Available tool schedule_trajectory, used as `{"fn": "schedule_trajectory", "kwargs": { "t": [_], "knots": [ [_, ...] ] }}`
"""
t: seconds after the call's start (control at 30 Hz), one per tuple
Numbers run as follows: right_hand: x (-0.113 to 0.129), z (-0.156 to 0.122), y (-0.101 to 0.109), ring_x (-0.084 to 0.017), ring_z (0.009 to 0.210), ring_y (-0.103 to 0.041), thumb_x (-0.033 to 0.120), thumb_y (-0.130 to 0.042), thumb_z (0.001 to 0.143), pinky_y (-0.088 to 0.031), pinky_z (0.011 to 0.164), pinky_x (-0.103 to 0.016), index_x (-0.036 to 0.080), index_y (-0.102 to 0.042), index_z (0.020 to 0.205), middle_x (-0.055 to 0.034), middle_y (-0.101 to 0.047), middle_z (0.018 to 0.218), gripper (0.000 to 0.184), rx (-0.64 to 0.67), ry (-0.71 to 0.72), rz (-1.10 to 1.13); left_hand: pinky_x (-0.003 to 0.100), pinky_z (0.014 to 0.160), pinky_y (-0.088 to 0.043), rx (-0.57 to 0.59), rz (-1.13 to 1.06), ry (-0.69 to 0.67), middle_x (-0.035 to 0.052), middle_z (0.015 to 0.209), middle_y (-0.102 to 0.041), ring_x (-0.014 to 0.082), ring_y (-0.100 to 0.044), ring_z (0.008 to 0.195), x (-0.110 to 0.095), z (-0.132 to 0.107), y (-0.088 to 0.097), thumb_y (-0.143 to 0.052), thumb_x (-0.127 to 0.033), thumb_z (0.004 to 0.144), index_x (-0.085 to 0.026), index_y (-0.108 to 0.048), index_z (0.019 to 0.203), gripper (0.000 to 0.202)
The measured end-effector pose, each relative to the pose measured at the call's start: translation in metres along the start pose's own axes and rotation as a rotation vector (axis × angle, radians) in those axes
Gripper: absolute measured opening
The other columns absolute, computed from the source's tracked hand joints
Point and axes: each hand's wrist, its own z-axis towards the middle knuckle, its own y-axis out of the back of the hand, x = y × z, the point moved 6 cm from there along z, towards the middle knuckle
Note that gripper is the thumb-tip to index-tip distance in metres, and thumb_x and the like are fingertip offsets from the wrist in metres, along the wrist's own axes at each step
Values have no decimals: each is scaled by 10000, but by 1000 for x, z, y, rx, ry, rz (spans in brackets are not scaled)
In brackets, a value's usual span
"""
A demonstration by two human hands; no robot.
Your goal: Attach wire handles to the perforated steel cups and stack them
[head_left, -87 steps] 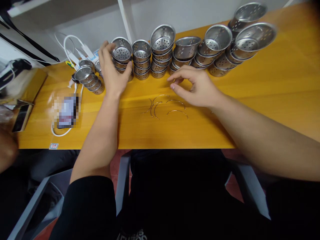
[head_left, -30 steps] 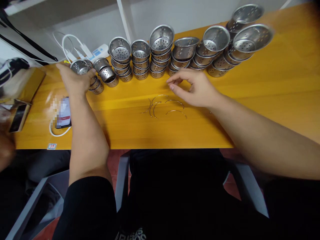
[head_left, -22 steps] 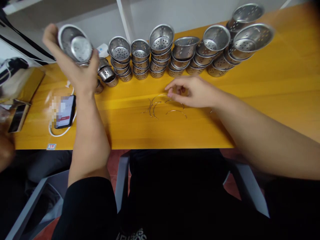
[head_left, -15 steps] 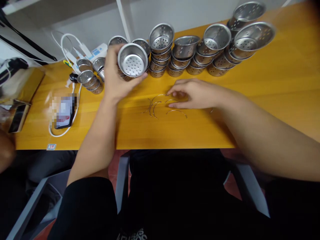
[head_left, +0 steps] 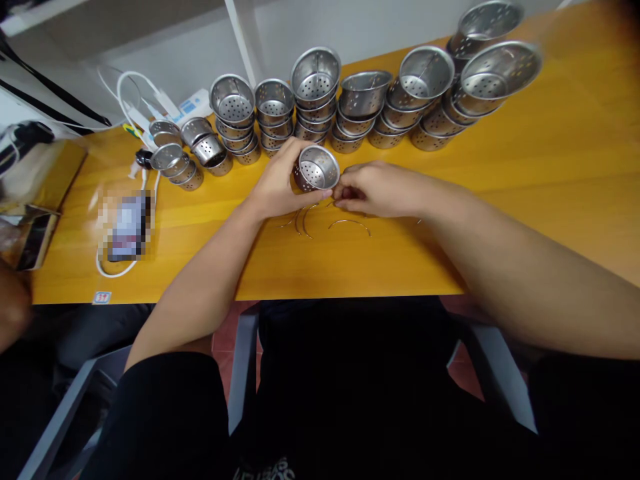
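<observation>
My left hand [head_left: 283, 183] is closed around a perforated metal strainer basket [head_left: 319, 168], held tilted so that its open mouth and holed bottom face me. Close by the basket's right rim, my right hand [head_left: 367, 189] has its thumb and fingers pinched together. Whatever lies between those fingertips is too small and covered to make out. Below the two hands, thin curved wires [head_left: 350, 222] lie on the wooden table [head_left: 350, 267]. Some of the wires are partly hidden by the basket and the fingers.
Stacks of similar strainer baskets [head_left: 316, 80] line the back of the table, with smaller stacks [head_left: 183, 170] at left. A phone [head_left: 129, 227], a white cable [head_left: 111, 273] and a power strip [head_left: 196, 105] lie on the left. Part of another person [head_left: 13, 307] shows at the left edge.
My left hand has brought the basket from the back stacks rightward and down, next to my right hand. The right hand's fingers have closed into a pinch, staying nearly in place.
</observation>
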Motion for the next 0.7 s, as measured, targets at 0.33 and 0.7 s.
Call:
{"fn": "schedule_trajectory", "kwargs": {
  "t": [0.33,0.7],
  "knots": [
    [-9,-7,12,-251,850,-783,228,-787,1065,-548,854,-423,261,-842,1059,-44,-891,1012,65,66,-80,-49,684,1457,-664,-7,-26,40,159,1721,-786,441,-806,1643,19,-4,-1,-1021,-958,913,-335,-627,1761,1123],
    [2,-12,18,-306,813,-781,171,-909,960,-537,763,-452,247,-888,998,-70,-872,909,87,210,-313,-175,704,1487,-627,-35,-31,47,134,1722,-765,452,-777,1647,21,-2,-1,-1130,-862,836,-363,-655,1701,1106]
  ]
}}
